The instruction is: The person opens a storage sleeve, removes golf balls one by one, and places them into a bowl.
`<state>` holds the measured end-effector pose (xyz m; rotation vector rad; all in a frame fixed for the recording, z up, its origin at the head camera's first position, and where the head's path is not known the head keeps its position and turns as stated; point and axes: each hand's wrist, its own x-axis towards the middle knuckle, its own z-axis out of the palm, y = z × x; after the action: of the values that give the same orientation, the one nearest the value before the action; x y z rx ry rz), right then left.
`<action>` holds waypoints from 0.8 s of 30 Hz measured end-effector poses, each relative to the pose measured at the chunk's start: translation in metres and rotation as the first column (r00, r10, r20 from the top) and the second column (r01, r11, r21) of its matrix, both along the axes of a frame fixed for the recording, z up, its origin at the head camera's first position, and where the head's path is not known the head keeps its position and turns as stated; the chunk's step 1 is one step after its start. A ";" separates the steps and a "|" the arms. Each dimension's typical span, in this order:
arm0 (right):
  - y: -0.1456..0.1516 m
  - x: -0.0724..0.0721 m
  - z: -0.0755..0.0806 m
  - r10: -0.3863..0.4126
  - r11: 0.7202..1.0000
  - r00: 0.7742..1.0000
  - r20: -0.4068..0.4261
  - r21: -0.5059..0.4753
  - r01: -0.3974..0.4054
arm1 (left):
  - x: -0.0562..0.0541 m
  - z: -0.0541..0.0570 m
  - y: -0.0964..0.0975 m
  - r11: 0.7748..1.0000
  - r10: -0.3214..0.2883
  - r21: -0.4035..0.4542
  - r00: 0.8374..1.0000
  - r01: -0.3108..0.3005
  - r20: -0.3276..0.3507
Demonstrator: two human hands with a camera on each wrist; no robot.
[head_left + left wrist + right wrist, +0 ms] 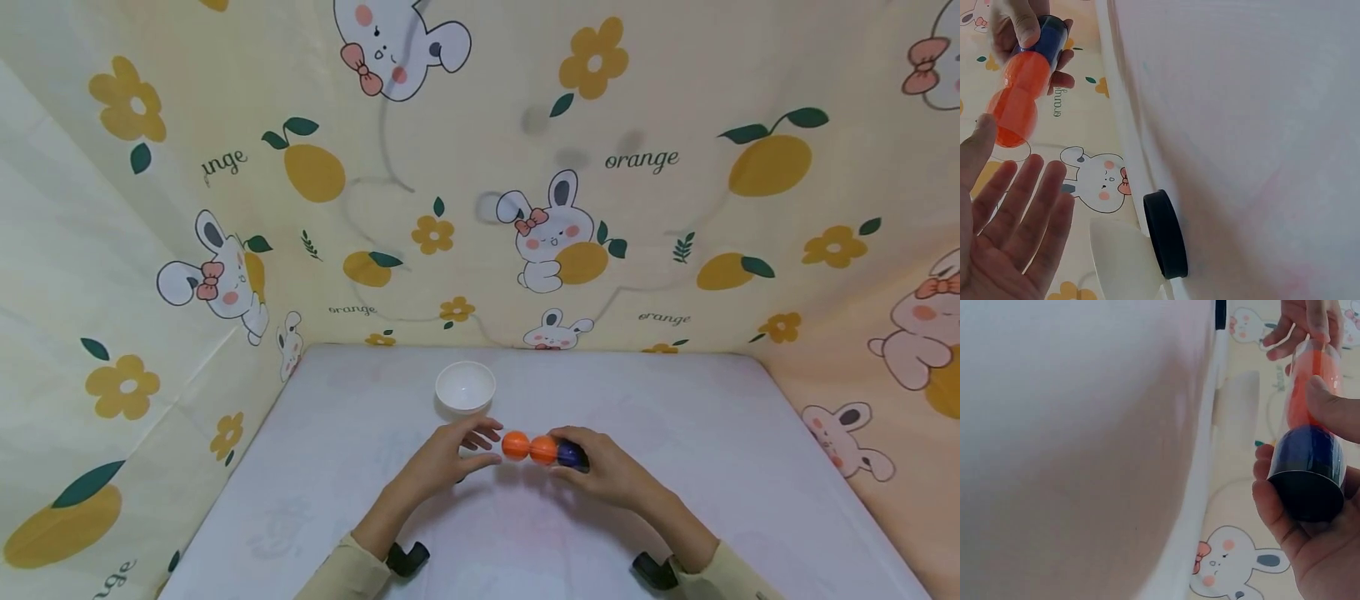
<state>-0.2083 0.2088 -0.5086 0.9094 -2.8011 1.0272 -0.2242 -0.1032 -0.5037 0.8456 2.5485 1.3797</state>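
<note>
Gripping tube (1307, 450), right hand (603, 464) | left hand (446, 457) spread, nine o'clock | cap (1166, 236) apparently off | balls (516, 446) not yet out

Pale beige sleeves (341, 579) (matching pair); black curved pieces (410, 560) beside cuffs (365, 557).

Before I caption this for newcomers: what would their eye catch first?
Probably the bright orange balls in the clear tube, gripped by the right hand above the white table. Next, the white bowl beyond the left hand, and the rabbit-print cloth behind the table.
</note>
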 end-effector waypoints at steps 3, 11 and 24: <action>-0.001 0.001 0.003 0.001 1.000 1.000 0.011 0.010 -0.001 | 0.001 0.001 0.000 1.000 0.000 0.006 1.000 0.000 -0.014; 0.000 0.003 0.008 0.011 0.999 1.000 -0.024 0.041 -0.010 | 0.005 0.002 0.000 1.000 -0.001 -0.007 1.000 0.001 -0.027; -0.001 0.004 0.015 0.023 0.998 0.999 -0.041 0.064 -0.021 | 0.004 -0.003 0.001 1.000 -0.003 0.018 1.000 0.003 -0.031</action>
<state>-0.2048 0.2081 -0.4932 0.9587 -2.8102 0.9160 -0.2206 -0.1025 -0.5068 0.8807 2.5605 1.4016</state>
